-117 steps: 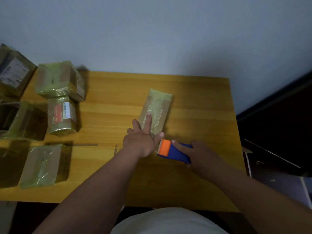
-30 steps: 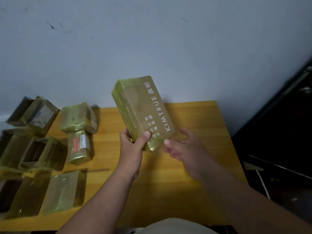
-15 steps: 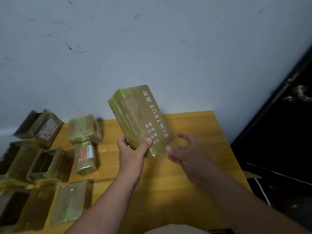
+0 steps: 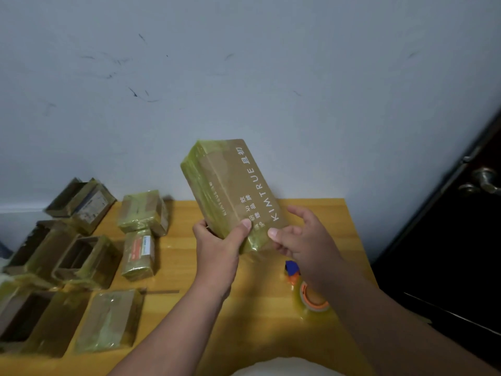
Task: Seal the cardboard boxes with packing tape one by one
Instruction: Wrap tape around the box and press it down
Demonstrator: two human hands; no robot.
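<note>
I hold a long brown cardboard box point(image 4: 233, 185) with white KIMTRUE lettering tilted up above the table; yellowish tape wraps its ends and left side. My left hand point(image 4: 217, 245) grips its lower end, thumb on the printed face. My right hand point(image 4: 301, 237) takes the lower right corner, with the thumb on the front and the fingers along the right edge. The tape dispenser point(image 4: 309, 294), blue and orange with a clear tape roll, lies on the wooden table point(image 4: 271, 335) under my right forearm, partly hidden.
Several taped boxes point(image 4: 142, 210) and open-topped boxes point(image 4: 84, 259) crowd the table's left side. One flat taped box point(image 4: 109, 320) lies near the front left. A grey wall stands behind the table. A dark door with a handle point(image 4: 485, 183) is on the right.
3.9 s ago the box lay flat under my left hand while my right held the dispenser. The box is now lifted, the dispenser lies on the table, and my right hand has closed in on the corner.
</note>
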